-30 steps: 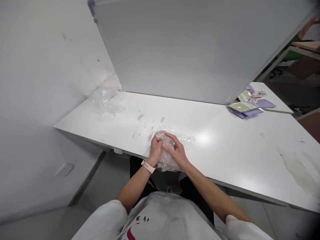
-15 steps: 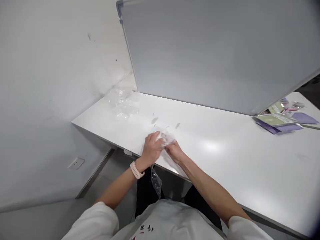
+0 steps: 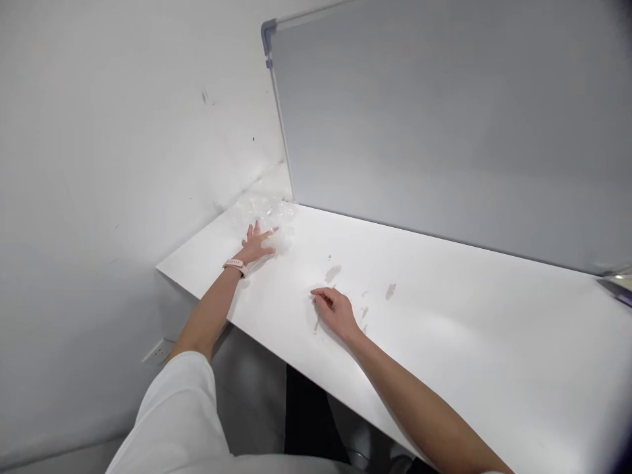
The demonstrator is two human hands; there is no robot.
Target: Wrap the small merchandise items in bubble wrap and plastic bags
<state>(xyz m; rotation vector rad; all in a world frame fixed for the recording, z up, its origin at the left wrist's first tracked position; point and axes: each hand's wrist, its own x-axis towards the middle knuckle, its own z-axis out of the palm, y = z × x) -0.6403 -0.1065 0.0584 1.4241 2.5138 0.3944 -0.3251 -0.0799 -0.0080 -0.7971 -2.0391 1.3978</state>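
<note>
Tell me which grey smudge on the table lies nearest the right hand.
The small smudge at the right hand, by its curled fingers; the bigger smudges and lie farther out.

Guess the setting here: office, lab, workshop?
Likely an office or plain workroom: a long white table against a bare white wall, a framed whiteboard propped on it, and a wall socket below.

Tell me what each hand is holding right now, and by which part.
Nothing is held. The left hand lies open, fingers spread, at the clear plastic pile. The right hand rests loosely curled on the white table.
</note>
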